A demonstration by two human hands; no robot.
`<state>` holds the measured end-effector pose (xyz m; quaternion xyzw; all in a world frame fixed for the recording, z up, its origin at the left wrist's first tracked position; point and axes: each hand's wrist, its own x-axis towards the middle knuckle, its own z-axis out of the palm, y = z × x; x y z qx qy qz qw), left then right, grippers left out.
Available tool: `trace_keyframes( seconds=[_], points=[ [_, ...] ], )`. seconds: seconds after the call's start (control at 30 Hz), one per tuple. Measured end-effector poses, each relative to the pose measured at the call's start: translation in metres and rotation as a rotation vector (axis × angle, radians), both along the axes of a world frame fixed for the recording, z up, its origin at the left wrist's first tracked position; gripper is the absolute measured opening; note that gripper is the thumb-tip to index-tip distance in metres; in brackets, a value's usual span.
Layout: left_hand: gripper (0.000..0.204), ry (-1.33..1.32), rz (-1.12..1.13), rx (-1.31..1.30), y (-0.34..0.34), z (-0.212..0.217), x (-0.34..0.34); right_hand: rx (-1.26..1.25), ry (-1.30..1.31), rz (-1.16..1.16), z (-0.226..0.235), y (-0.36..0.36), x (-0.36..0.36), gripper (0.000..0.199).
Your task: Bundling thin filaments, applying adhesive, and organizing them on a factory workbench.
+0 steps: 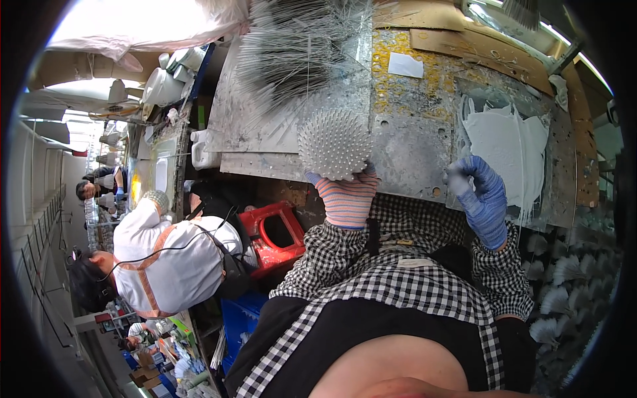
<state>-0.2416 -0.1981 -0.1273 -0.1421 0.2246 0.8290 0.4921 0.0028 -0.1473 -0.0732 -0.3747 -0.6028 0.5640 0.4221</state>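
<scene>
My left hand (pixel 345 199), in a pink, orange and grey striped glove, grips a round grey ball covered with short pale spikes (pixel 335 144) at the near edge of the workbench. The ball hides its fingertips. To the right, my right hand (pixel 484 202) wears a blue glove, its fingers curled toward the thumb in a pinch. Its fingertips look whitish and blurred; whatever they may hold is too small to make out. Just beyond the right hand, thick white paste (pixel 507 152) is spread over a flat board (pixel 549 149).
A heap of thin grey rods (pixel 298 56) covers the far left of the workbench (pixel 411 149). A white paper (pixel 405 65) and cardboard (pixel 484 53) lie farther back. Left are a red plastic stool (pixel 273 232) and a seated co-worker (pixel 176 259). Fan-shaped bundles (pixel 564 285) stand at lower right.
</scene>
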Motion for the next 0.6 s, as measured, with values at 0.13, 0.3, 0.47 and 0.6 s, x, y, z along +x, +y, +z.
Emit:
trace_keyframes(
  seconds=[0.13, 0.3, 0.47, 0.6],
  points=[
    [0.051, 0.014, -0.006, 0.027, 0.002, 0.002, -0.003, -0.026, -0.012, 0.008, -0.002, 0.001, -0.001, 0.009],
    [0.045, 0.003, -0.023, 0.035, 0.006, 0.027, 0.011, 0.016, -0.047, -0.021, -0.005, 0.001, 0.000, 0.009],
    [0.036, -0.508, -0.457, 0.467, 0.005, 0.046, 0.052, 0.002, -0.034, -0.079, -0.001, 0.001, 0.008, 0.010],
    [0.037, -0.297, -0.594, 0.255, 0.018, 0.002, 0.072, -0.004, -0.066, -0.125, 0.001, -0.002, 0.015, 0.011]
  ],
)
